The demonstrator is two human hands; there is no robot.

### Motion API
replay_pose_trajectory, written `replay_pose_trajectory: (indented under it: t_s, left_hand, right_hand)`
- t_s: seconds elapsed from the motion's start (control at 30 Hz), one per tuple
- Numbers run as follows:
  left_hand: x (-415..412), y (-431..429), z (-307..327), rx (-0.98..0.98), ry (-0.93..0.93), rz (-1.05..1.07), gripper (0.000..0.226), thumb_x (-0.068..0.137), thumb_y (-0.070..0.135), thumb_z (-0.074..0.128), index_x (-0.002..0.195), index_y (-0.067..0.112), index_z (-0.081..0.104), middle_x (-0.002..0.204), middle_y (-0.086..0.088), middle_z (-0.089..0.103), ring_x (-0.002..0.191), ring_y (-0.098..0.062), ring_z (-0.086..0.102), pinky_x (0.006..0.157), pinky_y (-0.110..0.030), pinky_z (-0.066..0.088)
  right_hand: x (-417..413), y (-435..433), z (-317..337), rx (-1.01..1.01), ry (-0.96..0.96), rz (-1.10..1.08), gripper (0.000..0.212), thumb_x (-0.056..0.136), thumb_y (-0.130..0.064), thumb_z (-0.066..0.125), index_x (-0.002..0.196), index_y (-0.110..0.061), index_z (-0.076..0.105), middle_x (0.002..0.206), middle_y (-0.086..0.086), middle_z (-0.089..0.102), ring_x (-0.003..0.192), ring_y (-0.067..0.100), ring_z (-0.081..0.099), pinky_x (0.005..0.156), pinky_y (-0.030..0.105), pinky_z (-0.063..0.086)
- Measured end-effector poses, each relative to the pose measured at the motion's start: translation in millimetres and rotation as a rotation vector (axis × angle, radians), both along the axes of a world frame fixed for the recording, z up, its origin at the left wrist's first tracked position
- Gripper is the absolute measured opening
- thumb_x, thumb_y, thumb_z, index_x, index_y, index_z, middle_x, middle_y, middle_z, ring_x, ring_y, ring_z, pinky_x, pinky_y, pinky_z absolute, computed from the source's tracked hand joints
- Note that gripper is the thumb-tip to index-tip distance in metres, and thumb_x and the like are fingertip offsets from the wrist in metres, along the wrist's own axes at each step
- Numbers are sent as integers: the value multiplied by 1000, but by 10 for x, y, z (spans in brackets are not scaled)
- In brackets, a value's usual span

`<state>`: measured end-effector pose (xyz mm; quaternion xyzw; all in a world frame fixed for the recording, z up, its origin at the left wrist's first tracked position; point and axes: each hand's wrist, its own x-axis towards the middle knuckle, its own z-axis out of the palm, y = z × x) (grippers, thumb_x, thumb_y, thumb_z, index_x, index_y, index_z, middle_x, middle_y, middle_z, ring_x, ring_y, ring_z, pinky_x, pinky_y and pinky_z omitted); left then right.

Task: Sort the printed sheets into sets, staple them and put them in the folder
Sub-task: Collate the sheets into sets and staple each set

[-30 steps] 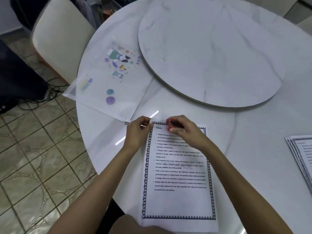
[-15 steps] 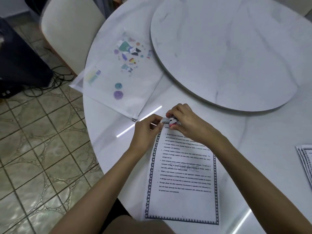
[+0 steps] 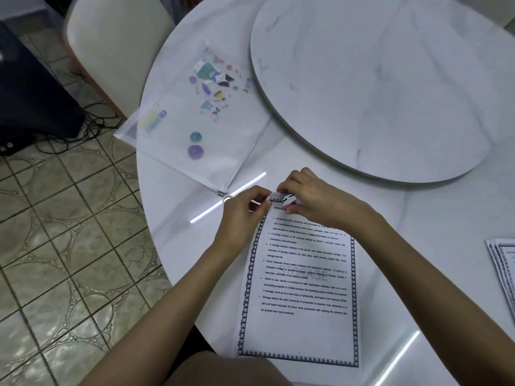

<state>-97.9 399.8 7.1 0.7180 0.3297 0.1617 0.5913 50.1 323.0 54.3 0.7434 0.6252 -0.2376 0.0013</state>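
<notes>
A home dining room is suggested: a round marble-patterned counter (image 3: 434, 246) is topped by a large turntable (image 3: 376, 87), a cream padded chair (image 3: 111, 51) is set beside it, and the floor (image 3: 69, 246) is laid with patterned glazed tiles, with cables (image 3: 83, 129) trailed across them.

The left hand (image 3: 239, 215) pinches the printed sheets (image 3: 301, 288) at their top corner. The right hand (image 3: 315, 199) grips a small stapler (image 3: 287, 198) there.

Left hand (image 3: 242, 216) and right hand (image 3: 315, 198) curled, pinching
</notes>
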Motion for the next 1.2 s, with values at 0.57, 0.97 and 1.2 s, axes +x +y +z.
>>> replay_pose_trajectory:
  t_s: [0.57, 0.97, 1.2]
  left_hand:
    - [-15, 4, 6, 6, -19, -20, 14, 88, 14, 60, 86, 27, 64, 78, 18, 65, 65, 2, 58, 62, -5, 41]
    - [3, -19, 55, 70, -35, -35, 19, 89, 11, 58, 87, 30, 60, 81, 21, 62, 68, 3, 58, 64, -6, 42]
    - [26, -18, 62, 82, -24, -18, 17, 90, 15, 57, 84, 30, 58, 77, 22, 61, 69, 6, 57, 63, -5, 41]
  right_hand:
    - [50, 118, 111, -97, 28, 90, 39, 90, -27, 57, 126, -16, 48, 117, -2, 50, 99, 5, 25, 94, 24, 32]
    - [90, 217, 168, -188, 4, 147, 32, 89, -27, 57, 119, -17, 52, 104, -7, 47, 99, 7, 28, 94, 34, 37]
    - [137, 276, 159, -271, 93, 103, 30, 88, -29, 58, 116, -17, 54, 102, -7, 48, 97, 5, 29, 86, 28, 35]
